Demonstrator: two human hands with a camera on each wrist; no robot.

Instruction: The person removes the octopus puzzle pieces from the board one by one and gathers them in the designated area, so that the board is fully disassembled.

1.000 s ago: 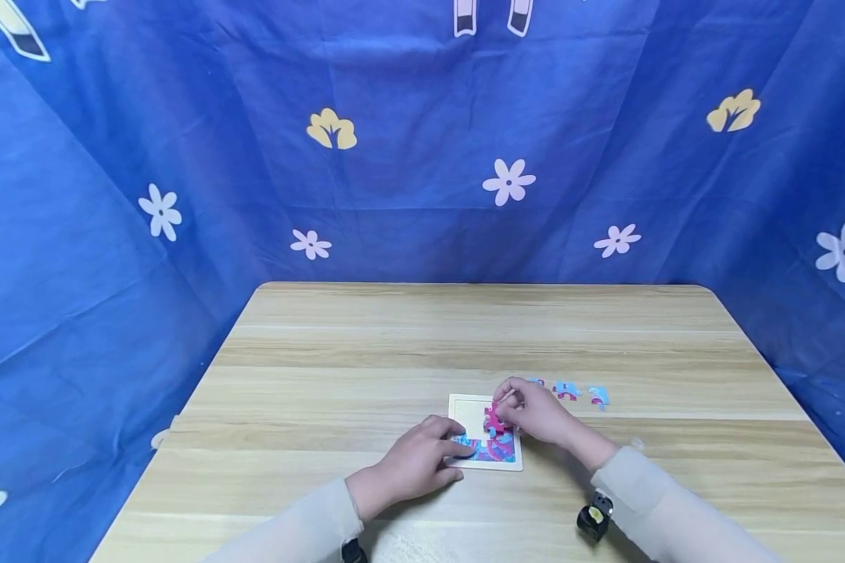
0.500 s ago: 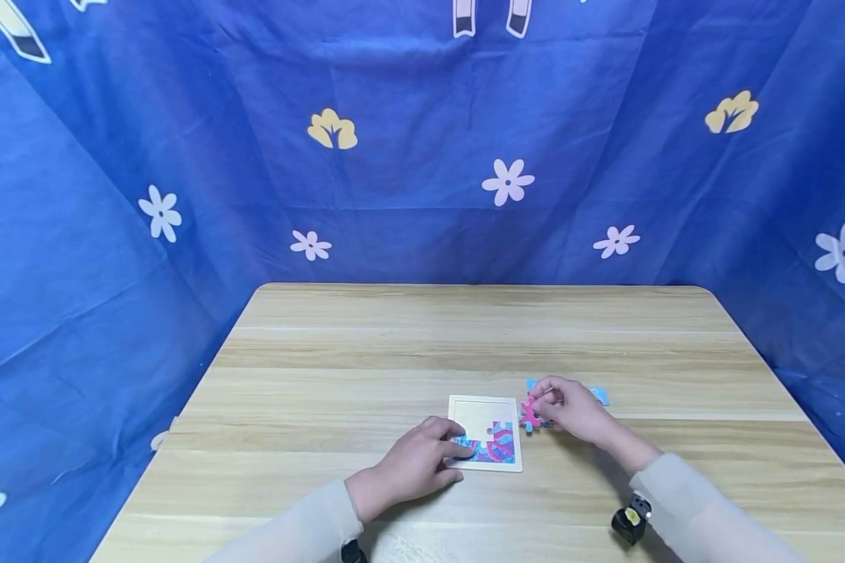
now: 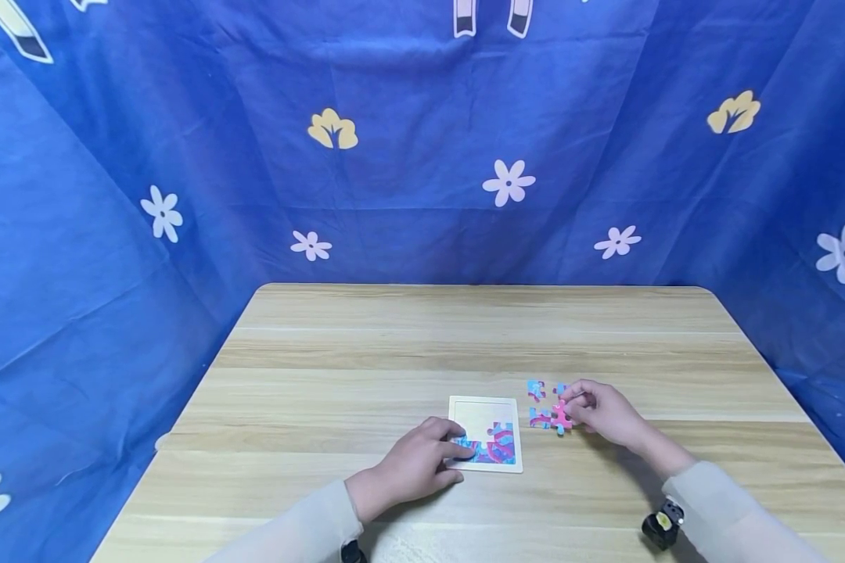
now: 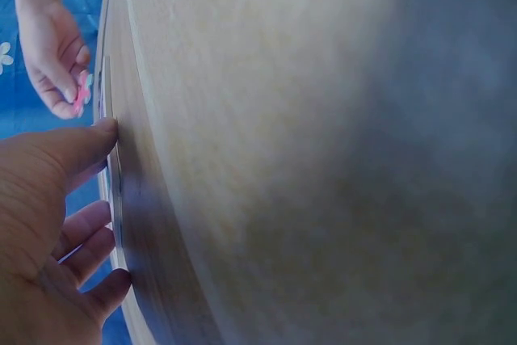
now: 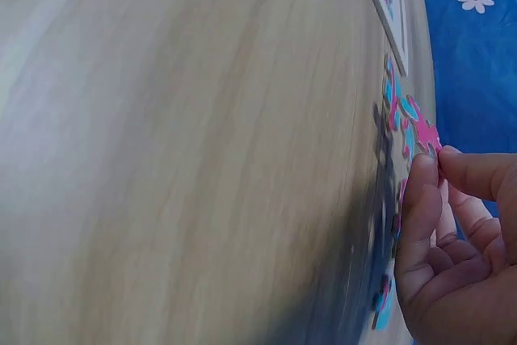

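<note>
A white square puzzle tray (image 3: 486, 467) lies on the table, with joined blue and pink pieces along its bottom and lower right. My left hand (image 3: 422, 460) rests on the tray's left side, its fingers spread over the edge and pieces. To the right, my right hand (image 3: 608, 413) pinches a pink jigsaw piece (image 5: 426, 131) between thumb and fingertips, above the table. Close to it lie loose pieces: a blue and pink jigsaw piece (image 3: 536, 389) farther back and another jigsaw piece (image 3: 539, 418) nearer. My right hand partly covers other pieces.
The wooden table (image 3: 310, 391) stretches out around the tray on all sides. A blue curtain (image 3: 408, 156) with flower prints hangs behind and beside it. Each wrist carries a small black device, such as the right wrist camera (image 3: 663, 524).
My right hand has moved right, away from above the tray, carrying the pink jigsaw piece to the loose pieces. My left hand has stayed on the tray.
</note>
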